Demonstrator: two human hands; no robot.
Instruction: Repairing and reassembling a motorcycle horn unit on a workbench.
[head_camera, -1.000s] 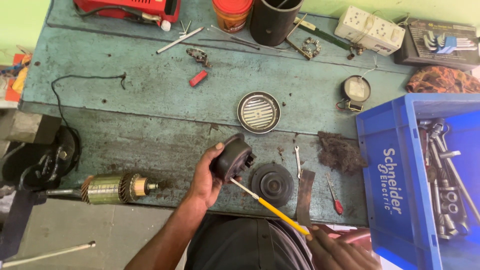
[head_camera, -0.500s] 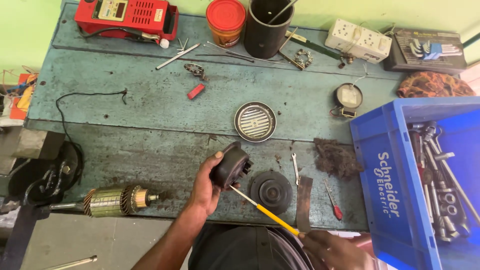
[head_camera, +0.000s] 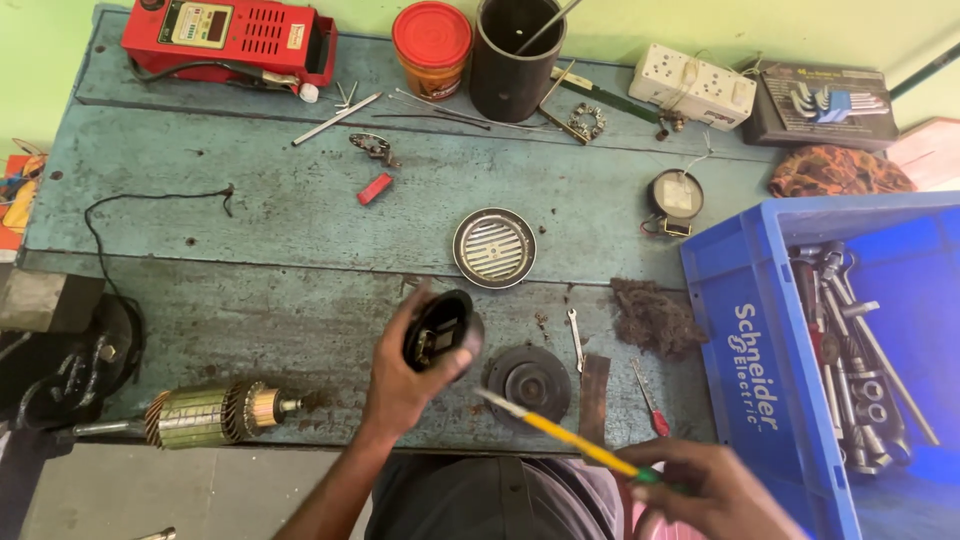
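I am holding a small black round housing (head_camera: 443, 332) in my left hand (head_camera: 405, 385), lifted a little above the near edge of the worn blue-green workbench (head_camera: 280, 230). Its open side is facing up toward me, so I am looking into the hollow part. My fingers are closing around its rim and my thumb is pressing on the near side.

My right hand (head_camera: 705, 490) is gripping a screwdriver (head_camera: 560, 432) with a yellow shaft. The tip is pointing toward the housing but is not touching it; it is hanging over a black round disc (head_camera: 528, 380) lying on the bench.

To do this well, I think I should be keeping the housing steady and level, and bringing the tip in slowly and straight, so it is not slipping against my fingers.

My left forearm is coming up from below, with the wrist bent slightly inward. My right hand is staying low, near my body.

Farther out, a round metal grille (head_camera: 494, 247) is lying behind the housing, a motor rotor (head_camera: 215, 413) is on the left, and a blue crate (head_camera: 800, 330) of tools is on the right.
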